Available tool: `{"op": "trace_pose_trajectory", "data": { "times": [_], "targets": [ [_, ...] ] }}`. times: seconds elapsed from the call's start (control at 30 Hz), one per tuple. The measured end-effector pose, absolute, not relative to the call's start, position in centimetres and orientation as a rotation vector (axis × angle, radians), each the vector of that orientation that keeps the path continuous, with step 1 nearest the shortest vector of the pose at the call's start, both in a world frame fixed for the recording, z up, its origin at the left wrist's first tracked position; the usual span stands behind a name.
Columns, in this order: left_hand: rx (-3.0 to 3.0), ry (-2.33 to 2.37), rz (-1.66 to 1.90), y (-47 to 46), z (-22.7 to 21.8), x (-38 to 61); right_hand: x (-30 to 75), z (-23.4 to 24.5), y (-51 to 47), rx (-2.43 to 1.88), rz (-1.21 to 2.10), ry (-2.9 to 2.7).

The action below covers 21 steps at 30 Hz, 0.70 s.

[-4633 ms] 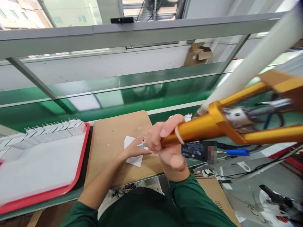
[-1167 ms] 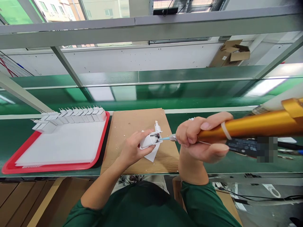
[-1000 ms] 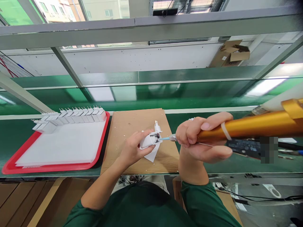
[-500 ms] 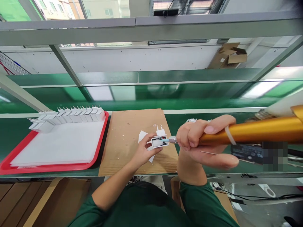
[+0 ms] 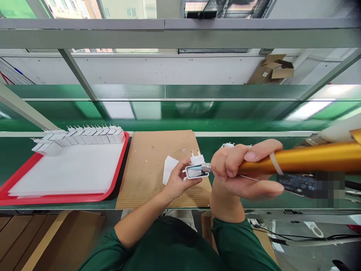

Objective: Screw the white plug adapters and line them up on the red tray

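Observation:
My left hand (image 5: 178,182) pinches a white plug charger housing (image 5: 197,175) over the cardboard. The housing lies with its open side facing me, and its two-pin part (image 5: 197,159) points away. My right hand (image 5: 243,169) is wrapped round a thick gold cylindrical tool (image 5: 313,157), which lies across from the right. Its metal nozzle and thin pale-blue tip reach into the housing's open side. What exactly the tip touches inside is too small to tell. A white paper piece (image 5: 169,168) lies just left of the housing.
A brown cardboard sheet (image 5: 143,169) covers the bench middle. On the left, a red tray (image 5: 114,180) lined with white sheets holds several white plug chargers (image 5: 84,136) along its back. More white plugs (image 5: 227,145) stand partly hidden behind my right hand. A metal frame crosses overhead.
My left hand and the housing have shifted slightly right, bringing the housing closer to the tool's nozzle. The tip now sits deeper in it. More of the paper shows.

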<state>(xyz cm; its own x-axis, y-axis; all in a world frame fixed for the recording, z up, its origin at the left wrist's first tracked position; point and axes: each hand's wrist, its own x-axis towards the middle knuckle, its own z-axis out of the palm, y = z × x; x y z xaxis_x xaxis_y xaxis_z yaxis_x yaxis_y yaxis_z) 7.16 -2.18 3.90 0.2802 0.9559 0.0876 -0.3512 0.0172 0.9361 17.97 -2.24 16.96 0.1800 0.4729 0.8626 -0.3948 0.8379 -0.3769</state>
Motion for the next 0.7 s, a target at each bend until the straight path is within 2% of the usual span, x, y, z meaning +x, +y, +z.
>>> {"op": "trace_pose_trajectory", "data": {
  "times": [0.7],
  "targets": [
    [1.094, 0.688, 1.169, -2.11, 3.54, 6.99, 18.33, 16.85, -2.34, -0.078, 0.614, -1.257]
  ]
}}
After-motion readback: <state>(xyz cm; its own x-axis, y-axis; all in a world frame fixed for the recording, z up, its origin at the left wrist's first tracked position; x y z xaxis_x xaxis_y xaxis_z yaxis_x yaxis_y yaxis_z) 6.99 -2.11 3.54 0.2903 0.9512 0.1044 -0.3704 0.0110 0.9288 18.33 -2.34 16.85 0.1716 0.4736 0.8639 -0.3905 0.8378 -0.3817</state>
